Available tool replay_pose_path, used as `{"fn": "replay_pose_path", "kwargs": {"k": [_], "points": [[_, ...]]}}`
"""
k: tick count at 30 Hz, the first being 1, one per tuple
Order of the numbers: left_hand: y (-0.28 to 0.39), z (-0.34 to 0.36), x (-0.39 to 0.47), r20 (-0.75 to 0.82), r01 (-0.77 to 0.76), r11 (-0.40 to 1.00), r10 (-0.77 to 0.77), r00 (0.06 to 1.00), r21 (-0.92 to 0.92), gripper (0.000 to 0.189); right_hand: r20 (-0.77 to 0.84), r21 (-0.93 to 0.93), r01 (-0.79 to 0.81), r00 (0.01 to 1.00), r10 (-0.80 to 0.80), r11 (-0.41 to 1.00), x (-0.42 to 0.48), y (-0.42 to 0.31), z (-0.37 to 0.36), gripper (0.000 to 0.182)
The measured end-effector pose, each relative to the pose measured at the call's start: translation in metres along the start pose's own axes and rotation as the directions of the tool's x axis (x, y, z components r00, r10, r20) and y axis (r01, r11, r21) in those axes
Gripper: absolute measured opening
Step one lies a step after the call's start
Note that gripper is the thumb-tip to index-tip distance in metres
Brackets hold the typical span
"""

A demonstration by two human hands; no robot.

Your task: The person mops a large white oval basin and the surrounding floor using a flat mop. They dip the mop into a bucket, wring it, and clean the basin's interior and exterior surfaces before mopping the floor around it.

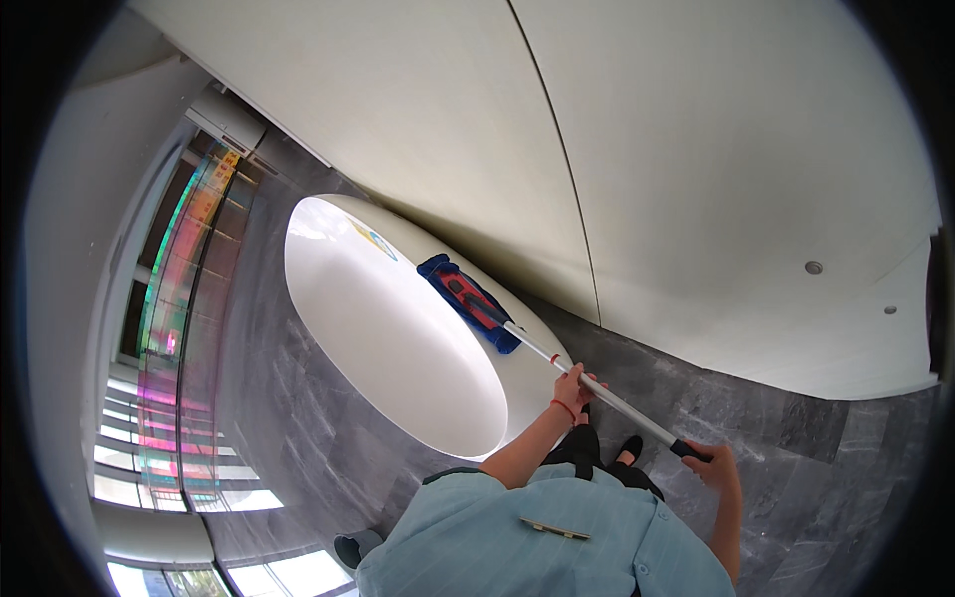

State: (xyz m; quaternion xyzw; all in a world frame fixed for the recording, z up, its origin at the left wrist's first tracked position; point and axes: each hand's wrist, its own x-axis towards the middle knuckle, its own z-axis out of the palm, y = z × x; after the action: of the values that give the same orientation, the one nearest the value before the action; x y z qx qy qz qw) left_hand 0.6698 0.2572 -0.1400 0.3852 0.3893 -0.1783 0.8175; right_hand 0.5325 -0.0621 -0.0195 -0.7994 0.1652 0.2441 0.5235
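A flat mop runs across my front, its silver telescopic pole [630, 410] slanting from lower right to upper left. My left hand [573, 386], with a red cord at the wrist, grips the pole's middle just below a red ring. At the pole's end, my right hand [712, 464] is wrapped around the black handle grip [688, 450]. The red mop head [468, 297] with its blue cloth pad [442, 266] rests on the outer surface of a white, glossy, oval shell-shaped fixture [395, 351], beside the rim of its hollow. The pad's underside is hidden.
A large curved white wall [462, 149] with a dark seam rises close behind the fixture. Grey tiled floor [753, 440] surrounds it. Iridescent glass panels [179, 321] stand at the left, near windows. A grey cylindrical object [357, 547] is at lower left.
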Motion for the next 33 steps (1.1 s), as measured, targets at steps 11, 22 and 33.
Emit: {"fn": "replay_pose_path", "kwargs": {"k": [11,22,33], "points": [[0.065,0.02,0.069,0.001,-0.04,0.986,0.041,0.999,-0.161,0.02,0.015,-0.012,0.091,0.996,-0.091,0.996,0.101,-0.066,0.001,0.034],[0.318,-0.041,0.193,-0.228,-0.392,0.904,0.35,0.908,-0.172,0.015,0.18,-0.052,0.444,0.885,-0.429,0.894,0.272,-0.221,0.17,0.042],[0.29,-0.053,0.164,-0.044,-0.289,0.956,0.287,0.957,-0.047,0.025,0.22,-0.155,0.52,0.847,-0.483,0.84,0.243,-0.198,0.164,0.043]]}}
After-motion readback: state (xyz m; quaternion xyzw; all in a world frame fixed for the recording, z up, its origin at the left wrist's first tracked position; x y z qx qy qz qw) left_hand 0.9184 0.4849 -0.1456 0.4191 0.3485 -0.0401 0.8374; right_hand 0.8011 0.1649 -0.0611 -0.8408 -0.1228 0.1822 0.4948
